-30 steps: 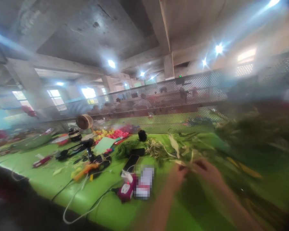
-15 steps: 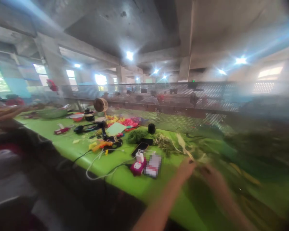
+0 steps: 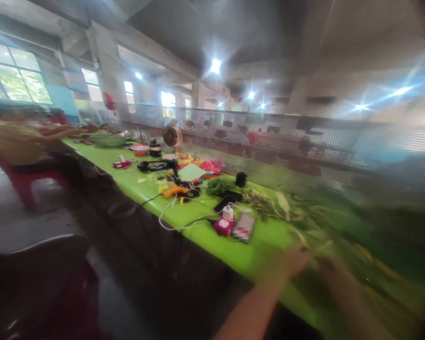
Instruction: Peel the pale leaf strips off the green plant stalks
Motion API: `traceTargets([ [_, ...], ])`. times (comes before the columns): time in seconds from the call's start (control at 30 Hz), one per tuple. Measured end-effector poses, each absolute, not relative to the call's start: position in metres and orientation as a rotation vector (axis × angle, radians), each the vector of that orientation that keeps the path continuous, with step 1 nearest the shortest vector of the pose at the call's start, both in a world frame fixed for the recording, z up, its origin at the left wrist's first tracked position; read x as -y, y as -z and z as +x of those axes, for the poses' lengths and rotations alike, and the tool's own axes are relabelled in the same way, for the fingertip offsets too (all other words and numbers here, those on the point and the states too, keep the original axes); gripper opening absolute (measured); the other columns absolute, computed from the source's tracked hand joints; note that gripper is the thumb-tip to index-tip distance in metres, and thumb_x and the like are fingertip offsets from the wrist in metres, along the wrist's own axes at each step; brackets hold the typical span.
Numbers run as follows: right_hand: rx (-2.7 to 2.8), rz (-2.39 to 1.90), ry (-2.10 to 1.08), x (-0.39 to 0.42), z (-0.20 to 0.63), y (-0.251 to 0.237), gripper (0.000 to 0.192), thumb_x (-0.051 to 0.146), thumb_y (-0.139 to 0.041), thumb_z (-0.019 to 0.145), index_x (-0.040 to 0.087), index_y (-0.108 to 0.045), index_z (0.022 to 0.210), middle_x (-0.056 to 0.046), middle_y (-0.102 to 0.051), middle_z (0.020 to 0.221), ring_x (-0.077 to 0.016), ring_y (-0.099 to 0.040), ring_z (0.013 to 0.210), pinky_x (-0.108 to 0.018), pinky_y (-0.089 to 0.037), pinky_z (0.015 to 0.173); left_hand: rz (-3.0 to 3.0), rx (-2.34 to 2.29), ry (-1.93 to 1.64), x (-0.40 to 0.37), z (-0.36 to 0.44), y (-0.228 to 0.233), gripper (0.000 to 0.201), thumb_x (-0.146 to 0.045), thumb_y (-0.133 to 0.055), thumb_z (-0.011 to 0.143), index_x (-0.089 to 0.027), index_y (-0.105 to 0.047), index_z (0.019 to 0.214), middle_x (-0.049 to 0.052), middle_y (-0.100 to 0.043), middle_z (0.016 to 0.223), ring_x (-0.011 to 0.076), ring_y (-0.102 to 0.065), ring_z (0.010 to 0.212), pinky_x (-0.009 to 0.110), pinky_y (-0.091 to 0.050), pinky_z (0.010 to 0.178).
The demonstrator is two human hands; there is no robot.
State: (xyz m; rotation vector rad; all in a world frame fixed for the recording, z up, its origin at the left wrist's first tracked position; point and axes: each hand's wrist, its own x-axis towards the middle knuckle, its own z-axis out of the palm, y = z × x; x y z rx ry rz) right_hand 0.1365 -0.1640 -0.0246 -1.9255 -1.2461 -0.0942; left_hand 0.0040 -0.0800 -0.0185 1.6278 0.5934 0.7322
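Note:
My left hand [image 3: 298, 259] is over the near right part of the green table, its fingers closed around a thin pale stem [image 3: 299, 236]. The stem runs up toward a pale yellow-green leaf [image 3: 283, 204]. Close beside it is my right hand [image 3: 328, 270], smeared by motion and haze, so its fingers cannot be made out. Beyond both hands lies a heap of green foliage [image 3: 326, 222], blurred toward the right. A bunch of thin pale-green sprigs [image 3: 257, 198] rests to the left of the leaf.
A phone with a blurred screen [image 3: 243, 227], a pink power socket [image 3: 224, 226] with a white charger, and cables lie left of my hands. Farther along are a black mug [image 3: 241, 179], pink and yellow pieces [image 3: 210, 166] and a fan [image 3: 172, 136]. A person [image 3: 17, 137] sits far left.
The view has turned left, so the table and its things appear farther right. My hands stay close together by the stem and appear lower and farther right.

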Motion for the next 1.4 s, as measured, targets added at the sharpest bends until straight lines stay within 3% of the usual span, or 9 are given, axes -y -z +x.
traceTargets([
  [0.17, 1.233, -1.922, -0.02, 0.173, 0.132, 0.012, 0.037, 0.055, -0.05, 0.074, 0.021, -0.065, 0.075, -0.009, -0.07, 0.076, -0.0263, -0.064, 0.071, -0.037, -0.048, 0.065, 1.654, -0.47, -0.825, 0.081, 0.004, 0.016, 0.032, -0.039, -0.052, 0.082, -0.018, -0.07, 0.098, 0.007, -0.069, 0.098, 0.0216, -0.06, 0.089, 0.033, -0.046, 0.082],
  [0.33, 1.19, -1.878, -0.089, 0.18, 0.13, -0.004, 0.044, 0.057, -0.053, 0.072, 0.018, -0.069, 0.086, -0.009, -0.073, 0.088, -0.0269, -0.065, 0.08, -0.034, -0.048, 0.067, 1.723, -0.396, -0.795, 0.075, -0.001, 0.022, 0.031, -0.036, -0.055, 0.079, -0.019, -0.071, 0.099, 0.005, -0.071, 0.093, 0.0223, -0.061, 0.088, 0.036, -0.045, 0.087],
  [0.53, 1.088, -1.843, -0.147, 0.184, 0.124, -0.008, 0.039, 0.056, -0.06, 0.068, 0.018, -0.068, 0.068, -0.004, -0.068, 0.066, -0.0237, -0.062, 0.067, -0.031, -0.044, 0.061, 1.815, -0.349, -0.719, 0.078, 0.0, 0.021, 0.029, -0.032, -0.056, 0.077, -0.02, -0.072, 0.098, 0.004, -0.071, 0.094, 0.0216, -0.061, 0.088, 0.035, -0.045, 0.086],
  [0.77, 0.895, -1.768, -0.111, 0.179, 0.125, -0.005, 0.037, 0.056, -0.064, 0.06, 0.018, -0.066, 0.06, -0.005, -0.064, 0.06, -0.0242, -0.059, 0.068, -0.031, -0.042, 0.062, 1.819, -0.318, -0.701, 0.087, 0.009, 0.02, 0.031, -0.03, -0.054, 0.079, -0.018, -0.072, 0.103, 0.005, -0.071, 0.095, 0.0212, -0.061, 0.089, 0.034, -0.046, 0.087],
  [0.97, 0.889, -1.675, -0.208, 0.178, 0.118, -0.01, 0.044, 0.057, -0.067, 0.056, 0.018, -0.072, 0.075, -0.006, -0.072, 0.073, -0.0251, -0.062, 0.071, -0.031, -0.044, 0.062, 1.748, -0.382, -0.781, 0.082, 0.006, 0.025, 0.035, -0.03, -0.055, 0.08, -0.017, -0.069, 0.109, 0.007, -0.07, 0.101, 0.0205, -0.061, 0.089, 0.035, -0.046, 0.087],
  [1.23, 0.886, -1.611, -0.324, 0.18, 0.117, -0.01, 0.034, 0.048, -0.076, 0.051, 0.018, -0.07, 0.063, -0.005, -0.068, 0.061, -0.0221, -0.059, 0.062, -0.03, -0.043, 0.058, 1.724, -0.374, -0.797, 0.083, 0.005, 0.025, 0.033, -0.034, -0.056, 0.081, -0.015, -0.07, 0.105, 0.008, -0.071, 0.096, 0.0201, -0.062, 0.085, 0.033, -0.047, 0.082],
  [1.4, 0.869, -1.552, -0.363, 0.181, 0.118, -0.006, 0.034, 0.048, -0.076, 0.055, 0.017, -0.069, 0.069, -0.004, -0.067, 0.063, -0.0192, -0.058, 0.061, -0.03, -0.044, 0.058, 1.717, -0.376, -0.796, 0.083, 0.005, 0.024, 0.031, -0.03, -0.056, 0.079, -0.014, -0.07, 0.103, 0.007, -0.071, 0.096, 0.0195, -0.061, 0.087, 0.032, -0.047, 0.084],
])
